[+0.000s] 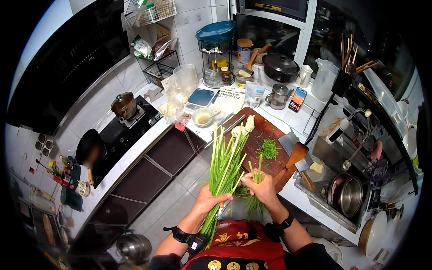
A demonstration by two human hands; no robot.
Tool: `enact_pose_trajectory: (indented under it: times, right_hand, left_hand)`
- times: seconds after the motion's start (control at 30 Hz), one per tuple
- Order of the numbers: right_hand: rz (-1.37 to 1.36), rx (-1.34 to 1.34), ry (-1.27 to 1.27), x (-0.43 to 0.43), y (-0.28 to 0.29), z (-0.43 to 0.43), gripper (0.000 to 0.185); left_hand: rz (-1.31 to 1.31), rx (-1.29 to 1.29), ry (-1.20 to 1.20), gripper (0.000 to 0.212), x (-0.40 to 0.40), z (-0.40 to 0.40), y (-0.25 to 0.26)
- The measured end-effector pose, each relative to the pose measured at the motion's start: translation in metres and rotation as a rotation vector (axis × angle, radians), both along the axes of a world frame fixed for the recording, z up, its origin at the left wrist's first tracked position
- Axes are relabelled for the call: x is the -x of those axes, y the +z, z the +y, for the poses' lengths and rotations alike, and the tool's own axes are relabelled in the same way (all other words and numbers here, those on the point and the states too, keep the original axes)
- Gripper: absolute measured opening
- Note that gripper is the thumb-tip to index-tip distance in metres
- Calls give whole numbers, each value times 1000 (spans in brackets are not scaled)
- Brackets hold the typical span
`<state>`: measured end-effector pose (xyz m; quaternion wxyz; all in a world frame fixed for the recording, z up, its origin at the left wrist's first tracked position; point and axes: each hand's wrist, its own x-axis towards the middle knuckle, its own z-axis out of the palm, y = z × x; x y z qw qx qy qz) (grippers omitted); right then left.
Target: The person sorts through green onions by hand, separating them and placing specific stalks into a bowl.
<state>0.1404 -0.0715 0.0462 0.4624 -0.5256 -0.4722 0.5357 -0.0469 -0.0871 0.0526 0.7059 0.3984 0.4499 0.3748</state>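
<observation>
My left hand [210, 199] is closed around a large bunch of long green chives or similar stalks [226, 158], whose pale ends point away from me. To its right, my right hand [262, 187] grips a smaller bunch of the same greens [255, 204], its leaves hanging down, while finger and thumb touch a stalk end beside the large bunch. Beyond the hands lies a dark red wooden cutting board [256, 126] bearing a pile of chopped greens [268, 149] and pale knobbly pieces, perhaps ginger [249, 123]. A cleaver [291, 144] and a wooden spatula [297, 154] rest at the board's right side.
A sink [322, 148] with metal bowls [351, 195] is at right. A bowl with a spoon [202, 117], a kitchen scale [201, 97], a glass teapot [277, 97] and a lit phone [297, 99] stand behind. At left, a wok [90, 148] and a lidded pot [124, 105] sit on the stove.
</observation>
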Motion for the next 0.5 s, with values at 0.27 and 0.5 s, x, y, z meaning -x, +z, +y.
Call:
enact_pose_trajectory:
  times: [0.27,0.5]
  right_hand:
    - [-400,-611,-60,-4,-12,3,9]
    - [-242,-217,-122,-13,12,-2,17]
  left_hand:
    - [4,1,-48,25,2,-2,3]
    - [-54,49,-33,25,12,-4,-4]
